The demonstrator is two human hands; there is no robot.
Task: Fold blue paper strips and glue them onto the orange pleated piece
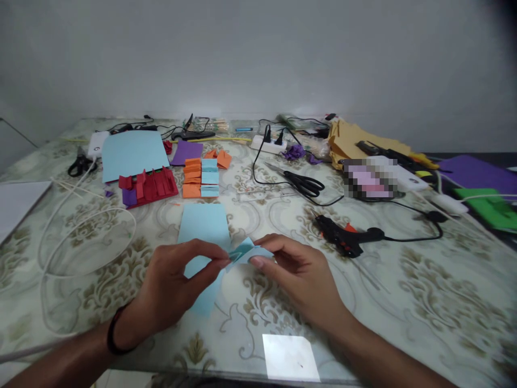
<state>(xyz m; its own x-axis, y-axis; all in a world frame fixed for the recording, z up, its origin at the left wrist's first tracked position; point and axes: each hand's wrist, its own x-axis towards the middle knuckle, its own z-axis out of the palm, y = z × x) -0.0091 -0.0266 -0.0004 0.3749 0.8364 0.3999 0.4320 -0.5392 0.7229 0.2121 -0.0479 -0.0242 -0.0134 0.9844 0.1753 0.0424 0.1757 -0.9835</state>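
Between my two hands is a folded piece of light blue paper, held just above the table. My left hand pinches its left end between thumb and fingers. On the other end, my right hand grips it with the thumb in front and the fingers behind. A light blue paper strip lies flat beneath, partly covered by my left hand. Farther back sit folded light blue pieces beside folded orange pieces. Folded red pieces lie left of these.
A hot glue gun rests at right, its cord trailing back. Black-handled scissors lie near a white power strip. A large light blue sheet, a purple sheet and yellow paper are at the back. A white cable loops at left.
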